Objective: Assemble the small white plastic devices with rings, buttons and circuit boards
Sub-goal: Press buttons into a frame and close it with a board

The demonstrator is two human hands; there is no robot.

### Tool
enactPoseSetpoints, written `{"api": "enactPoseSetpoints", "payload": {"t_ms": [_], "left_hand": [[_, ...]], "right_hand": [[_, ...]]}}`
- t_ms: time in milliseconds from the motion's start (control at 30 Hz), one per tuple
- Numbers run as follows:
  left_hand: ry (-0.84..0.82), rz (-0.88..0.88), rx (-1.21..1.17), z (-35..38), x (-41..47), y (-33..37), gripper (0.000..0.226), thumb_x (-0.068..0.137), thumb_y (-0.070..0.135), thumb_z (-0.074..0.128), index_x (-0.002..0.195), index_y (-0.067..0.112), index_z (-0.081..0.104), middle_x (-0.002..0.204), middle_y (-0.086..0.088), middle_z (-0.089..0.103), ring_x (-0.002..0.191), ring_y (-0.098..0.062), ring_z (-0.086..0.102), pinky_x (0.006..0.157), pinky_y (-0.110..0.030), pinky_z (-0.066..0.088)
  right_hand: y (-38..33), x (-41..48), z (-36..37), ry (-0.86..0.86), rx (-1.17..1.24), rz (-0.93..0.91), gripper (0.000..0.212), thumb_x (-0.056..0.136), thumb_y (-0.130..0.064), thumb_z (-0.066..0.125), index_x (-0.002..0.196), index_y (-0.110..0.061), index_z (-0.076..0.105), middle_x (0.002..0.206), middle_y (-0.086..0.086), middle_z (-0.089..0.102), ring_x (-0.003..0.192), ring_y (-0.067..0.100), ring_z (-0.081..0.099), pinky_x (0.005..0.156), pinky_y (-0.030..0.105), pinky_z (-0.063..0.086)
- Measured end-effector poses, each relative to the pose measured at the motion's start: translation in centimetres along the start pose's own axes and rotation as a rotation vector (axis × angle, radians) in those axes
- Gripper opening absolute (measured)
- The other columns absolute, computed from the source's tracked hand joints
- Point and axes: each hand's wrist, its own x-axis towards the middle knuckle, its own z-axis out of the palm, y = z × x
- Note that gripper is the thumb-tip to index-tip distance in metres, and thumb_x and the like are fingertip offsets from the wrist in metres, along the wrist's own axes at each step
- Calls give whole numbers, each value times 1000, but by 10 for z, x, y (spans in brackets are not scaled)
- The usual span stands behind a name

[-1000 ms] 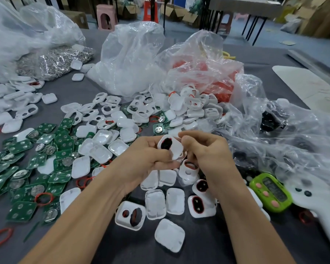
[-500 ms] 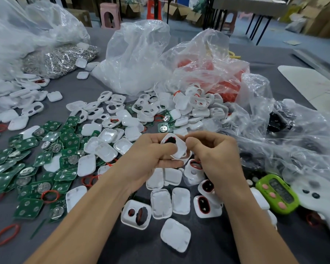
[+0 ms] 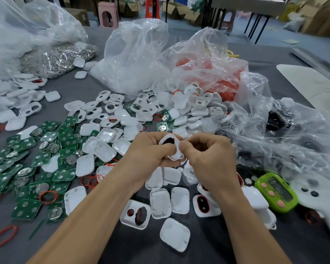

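Above the middle of the grey table, my left hand (image 3: pixel 151 151) and my right hand (image 3: pixel 210 157) both grip one small white shell (image 3: pixel 171 147) with a black button in its oval opening. Both thumbs press on its upper face, and my fingers hide its lower half. Green circuit boards (image 3: pixel 27 168) with silver discs lie spread at the left. Loose white shells (image 3: pixel 103 147) are heaped behind and beside my hands. Red rings (image 3: pixel 48 196) lie among the boards. Several white covers (image 3: pixel 179 200) and shells with black buttons (image 3: pixel 135 214) sit just below my hands.
Clear plastic bags (image 3: pixel 133 60) stand at the back, one holding red parts (image 3: pixel 213 73), another metal pieces (image 3: pixel 57 58). A crumpled bag (image 3: pixel 293 141) covers the right side. A green timer (image 3: pixel 276 194) and a white tool (image 3: pixel 320 202) lie at the right.
Both hands stay on the same white shell, and the thumbs have closed in over its face. The camera has shifted slightly.
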Motion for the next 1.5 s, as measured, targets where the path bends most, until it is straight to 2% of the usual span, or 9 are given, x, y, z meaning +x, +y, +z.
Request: {"api": "enactPoseSetpoints", "payload": {"t_ms": [267,367,500,767,867,967,1100,1333,1500], "left_hand": [[-16,56,79,3,2,-5,22,91,-9,60,94,3,78,85,-15,75,79,-22,75,73,-32,64],[39,48,49,-2,3,-3,22,89,-12,61,93,1,77,82,-16,76,73,-27,75,65,-29,62],[89,21,1,-8,5,-3,25,89,-14,60,89,4,77,80,-18,76,72,-30,75,64,-35,64],[35,-65,-101,-10,6,-3,29,85,-7,63,86,14,82,98,-18,78,77,-27,76,61,-26,59],[22,-92,-149,-10,8,-2,33,92,-7,54,95,11,81,104,-17,78,84,-28,77,64,-27,60],[-12,-135,-239,-8,9,-1,35,98,-5,47,100,5,80,107,-21,77,93,-31,76,69,-31,63],[-51,-170,-277,-5,9,-1,35,98,-10,40,107,-4,74,104,-26,76,96,-33,77,70,-32,63],[-77,-138,-178,0,8,-4,40,94,-17,42,89,-3,79,98,-28,75,93,-37,76,72,-36,64],[-125,-137,-129,-3,6,-6,36,94,-17,44,104,-5,76,102,-26,76,94,-33,77,72,-34,64]], "right_hand": [[-2,-1,5,36,-115,-20,21,87,-26,77,67,-21,75,55,-10,65,53,8,58,53,21,45],[-4,7,-6,67,-70,42,19,91,-29,73,73,-22,77,58,-8,67,50,8,57,51,25,47],[-2,44,-27,230,-425,15,14,93,-17,67,84,-20,78,74,-7,73,70,14,65,63,26,50],[3,72,-24,97,-795,84,20,90,-13,61,73,-18,68,71,4,67,73,30,64,64,35,52],[3,66,-31,183,-676,-1,32,89,-8,60,58,-17,63,55,0,61,57,26,60,53,35,50],[-2,53,-36,306,-258,-11,12,87,-15,78,79,-23,81,63,-10,72,57,10,69,52,26,55],[-11,29,-23,117,359,41,24,78,2,84,79,-22,83,76,0,79,70,16,76,69,24,60],[-3,5,-9,-42,464,-108,38,78,23,70,77,-12,82,93,3,81,93,19,77,78,25,60],[5,0,-10,-25,413,-157,42,79,23,67,76,-16,83,95,-1,81,89,15,78,72,23,60]]}}
